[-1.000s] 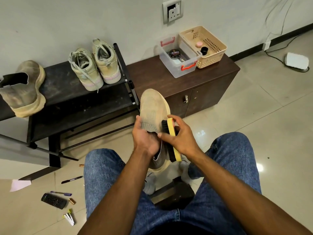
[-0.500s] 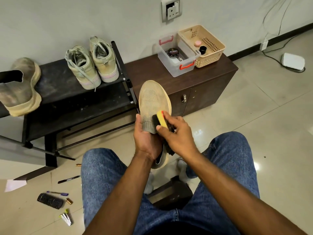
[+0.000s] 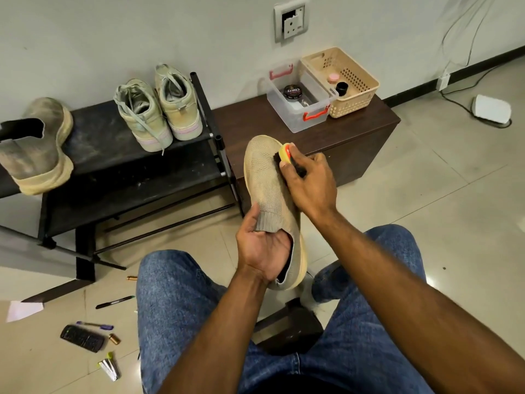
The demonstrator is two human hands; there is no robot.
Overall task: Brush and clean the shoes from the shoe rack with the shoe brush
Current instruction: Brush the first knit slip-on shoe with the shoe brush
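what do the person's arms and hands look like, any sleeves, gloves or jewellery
Both forearms are bare up to the frame edge, with no sleeve in view. The left hand and the right hand wear no gloves, and no watch, bracelet or ring shows. Below the arms the person wears blue jeans.

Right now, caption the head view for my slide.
Left hand holds a beige knit shoe by its collar while the right hand presses a yellow shoe brush against its toe.

A clear lidless box (image 3: pixel 298 109) holding a polish tin (image 3: pixel 292 93) stands touching a beige basket (image 3: pixel 355 89) on a brown cabinet (image 3: pixel 355 132). Pens (image 3: pixel 115 302), batteries (image 3: pixel 114 339) and a remote (image 3: pixel 82 338) lie on the floor tiles (image 3: pixel 454 209).
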